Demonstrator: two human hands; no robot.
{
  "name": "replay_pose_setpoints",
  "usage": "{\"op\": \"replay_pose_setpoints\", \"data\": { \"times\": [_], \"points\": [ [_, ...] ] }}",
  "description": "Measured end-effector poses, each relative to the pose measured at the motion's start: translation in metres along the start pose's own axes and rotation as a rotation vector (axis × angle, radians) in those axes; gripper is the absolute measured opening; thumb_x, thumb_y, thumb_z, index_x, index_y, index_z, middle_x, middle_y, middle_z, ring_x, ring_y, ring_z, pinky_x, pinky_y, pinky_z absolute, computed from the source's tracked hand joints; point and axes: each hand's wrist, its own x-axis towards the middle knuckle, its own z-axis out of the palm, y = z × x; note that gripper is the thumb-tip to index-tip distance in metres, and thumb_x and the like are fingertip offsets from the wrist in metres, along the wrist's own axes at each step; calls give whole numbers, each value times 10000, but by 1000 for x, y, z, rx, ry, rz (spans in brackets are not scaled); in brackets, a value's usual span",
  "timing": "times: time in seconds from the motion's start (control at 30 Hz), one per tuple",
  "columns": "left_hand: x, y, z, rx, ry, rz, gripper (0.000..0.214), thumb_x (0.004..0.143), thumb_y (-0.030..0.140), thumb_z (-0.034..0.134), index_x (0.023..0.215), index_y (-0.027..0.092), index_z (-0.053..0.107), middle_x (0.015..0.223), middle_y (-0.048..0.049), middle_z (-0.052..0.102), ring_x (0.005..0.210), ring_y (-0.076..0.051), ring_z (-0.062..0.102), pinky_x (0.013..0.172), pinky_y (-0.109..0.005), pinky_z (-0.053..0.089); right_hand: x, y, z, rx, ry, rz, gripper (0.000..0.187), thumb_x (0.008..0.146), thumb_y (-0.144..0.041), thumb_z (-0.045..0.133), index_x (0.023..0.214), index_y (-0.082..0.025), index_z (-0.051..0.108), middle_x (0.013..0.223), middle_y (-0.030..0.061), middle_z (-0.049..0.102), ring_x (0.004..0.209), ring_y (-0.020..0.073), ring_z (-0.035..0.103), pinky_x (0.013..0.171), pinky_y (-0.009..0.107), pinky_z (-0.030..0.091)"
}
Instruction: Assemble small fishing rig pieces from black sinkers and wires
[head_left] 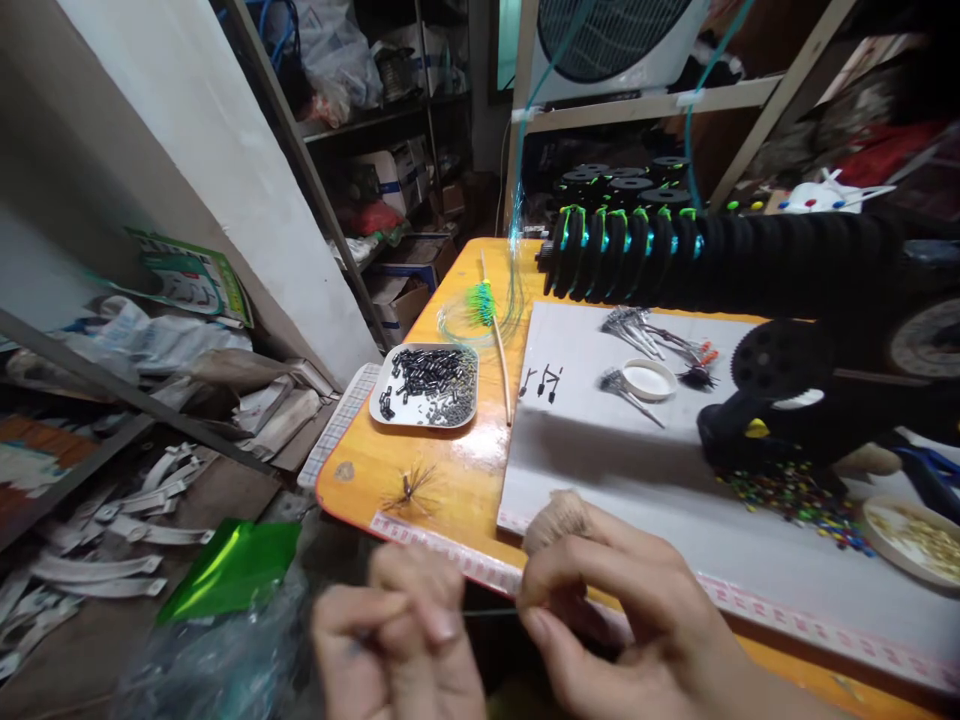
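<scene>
Orange tabletop (pixel 465 490), edged with a pink-marked strip (pixel 480 568), bears a white board (pixel 615 470). Near its front edge, the person's left hand (pixel 401 635) is pinched and the right hand (pixel 637 610) curls narrowly; whether either holds anything cannot be told. A bristly tuft (pixel 407 488) lies on the tabletop, beyond the left hand.

One white board (pixel 592 460), three small black pieces (pixel 552 396) near its left edge, one tray (pixel 409 417), one stick (pixel 503 370) left of it, one left hand (pixel 409 635), one right hand (pixel 637 615) before it
</scene>
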Motion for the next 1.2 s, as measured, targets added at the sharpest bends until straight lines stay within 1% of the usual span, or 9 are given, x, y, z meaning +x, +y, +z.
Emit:
{"op": "replay_pose_setpoints", "data": {
  "times": [0.07,0.13,0.23,0.37,0.67,0.8,0.97,1.1,1.2],
  "points": [
    [30,6,-10,48,97,98,178,875,257,728,762,203,602,614,63,505,565,-86,469,569,-194,476,3,0,-4,11,5,13,154,798,-60,562,752,-191,628,707,23,580,599,124,558,498,215,431],
    [67,9,-19,241,-7,143,152,913,218,684,826,226,559,652,56,540,788,-151,613,842,-307,526,5,-2,-6,13,-37,42,151,829,-74,541,775,-200,603,715,21,591,612,128,557,523,225,437],
    [127,2,-23,815,-396,49,68,1026,260,438,960,274,446,706,70,544,665,-153,616,757,-349,529,3,-6,-7,-14,-120,74,170,803,-37,552,774,-204,563,727,6,578,620,114,527,516,213,400],
    [183,-25,-7,1171,-764,-70,74,835,211,652,762,201,644,765,-18,701,753,-217,650,725,-339,470,1,-5,-7,-46,-150,72,177,777,-16,595,766,-193,594,727,8,580,618,107,525,522,210,395],
    [201,-60,18,1466,-1165,-119,133,769,138,648,645,185,655,602,21,634,600,-164,578,680,-336,462,4,-2,-10,-11,-116,128,150,778,-48,597,728,-187,627,694,13,584,614,115,537,503,209,392],
    [202,-53,19,1486,-1124,-101,164,688,96,627,562,202,619,546,20,596,555,-163,540,614,-315,419,5,-2,-9,60,-86,140,133,807,-80,566,746,-172,640,700,18,612,610,112,546,524,207,402],
    [187,-21,16,1408,-845,-35,71,754,171,611,710,190,662,607,21,608,561,-144,520,571,-276,403,4,1,-5,81,-86,177,137,830,-157,623,720,-153,705,661,14,590,598,111,534,534,215,394],
    [138,12,4,1121,-575,-20,177,840,272,658,983,212,742,778,4,688,630,-132,561,561,-228,456,2,2,-3,117,-79,199,153,840,-213,683,727,-157,770,621,-5,521,568,99,496,493,207,346],
    [84,21,-8,769,-374,-148,14,790,244,770,802,237,771,770,-15,742,665,-142,656,574,-204,512,0,1,-2,158,-7,160,142,838,-193,672,718,-154,737,612,-15,511,555,95,480,485,205,348]
  ]
}}
